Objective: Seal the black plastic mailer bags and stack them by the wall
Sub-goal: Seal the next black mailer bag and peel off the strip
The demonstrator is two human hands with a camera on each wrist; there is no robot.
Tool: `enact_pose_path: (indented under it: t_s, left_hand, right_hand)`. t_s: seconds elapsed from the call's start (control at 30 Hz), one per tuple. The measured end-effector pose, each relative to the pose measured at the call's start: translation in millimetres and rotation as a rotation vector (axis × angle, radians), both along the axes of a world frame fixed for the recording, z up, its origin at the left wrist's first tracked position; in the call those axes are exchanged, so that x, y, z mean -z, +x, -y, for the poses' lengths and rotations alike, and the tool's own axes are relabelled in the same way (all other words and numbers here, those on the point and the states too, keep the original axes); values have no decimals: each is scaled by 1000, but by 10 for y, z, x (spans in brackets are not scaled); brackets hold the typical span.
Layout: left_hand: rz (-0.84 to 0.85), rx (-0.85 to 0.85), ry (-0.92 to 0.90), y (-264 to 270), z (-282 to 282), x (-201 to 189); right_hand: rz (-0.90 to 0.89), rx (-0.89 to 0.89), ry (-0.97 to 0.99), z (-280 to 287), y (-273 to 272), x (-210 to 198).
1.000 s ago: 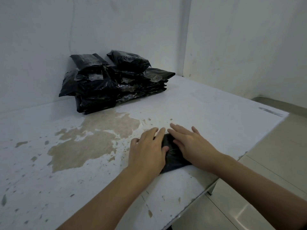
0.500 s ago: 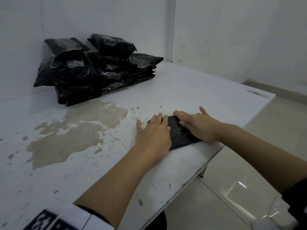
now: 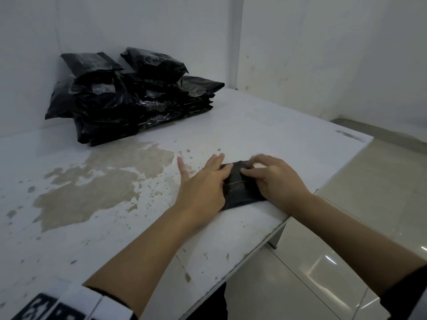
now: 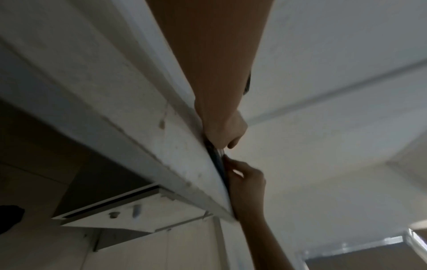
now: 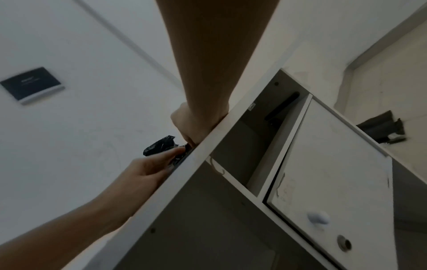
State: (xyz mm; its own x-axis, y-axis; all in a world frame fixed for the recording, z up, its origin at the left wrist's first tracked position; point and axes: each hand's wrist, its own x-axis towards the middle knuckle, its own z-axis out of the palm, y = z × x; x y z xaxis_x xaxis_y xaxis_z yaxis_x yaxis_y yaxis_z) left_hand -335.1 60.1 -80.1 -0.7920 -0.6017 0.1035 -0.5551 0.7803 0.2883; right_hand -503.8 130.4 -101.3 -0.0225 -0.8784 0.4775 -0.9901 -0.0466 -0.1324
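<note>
A small black mailer bag [image 3: 240,189] lies flat near the table's right front edge. My left hand [image 3: 203,181] rests flat on its left part, fingers straight. My right hand [image 3: 275,179] covers its right part, fingers curled and blurred at the far edge, pinching the plastic there. In the left wrist view the bag [image 4: 217,157] shows as a thin dark sliver between the left hand [image 4: 225,131] and the right hand [image 4: 247,179]. A stack of black mailer bags [image 3: 138,95] sits against the back wall, far left of my hands.
The white table [image 3: 277,125] has a large worn brown patch [image 3: 97,181] left of my hands. Its right edge drops to a tiled floor [image 3: 381,181]. Walls [image 3: 161,24] close off the back. A drawer unit [image 5: 335,164] sits under the table.
My right hand's fingers went from lying flat on the bag to curling at its far edge. The left hand stays flat on the bag.
</note>
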Motion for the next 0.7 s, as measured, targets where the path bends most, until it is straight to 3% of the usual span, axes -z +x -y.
enact_pose_path:
  t_s: [0.07,0.23,0.43,0.5,0.6,0.7]
  left_hand:
    - [29,115,-130,-39,-35,6]
    - [211,291,-52,-72,102,-28]
    - [296,332,-90,-70,177,-50]
    - [298,327,-128,-95,239,-12]
    - [239,290,-140,-165,335,30]
    - [199,227,-161,-231,376,105]
  right_hand:
    - [55,-8,-40,3,-13,29]
    - [254,112,-21,14,-51,-23]
    - [588,177,354,127,-252,-442]
    - [804,217,439,237,-406,-553]
    - [975,444,332,514,-760,-607]
    - [865,675,203,826,-1125,-546]
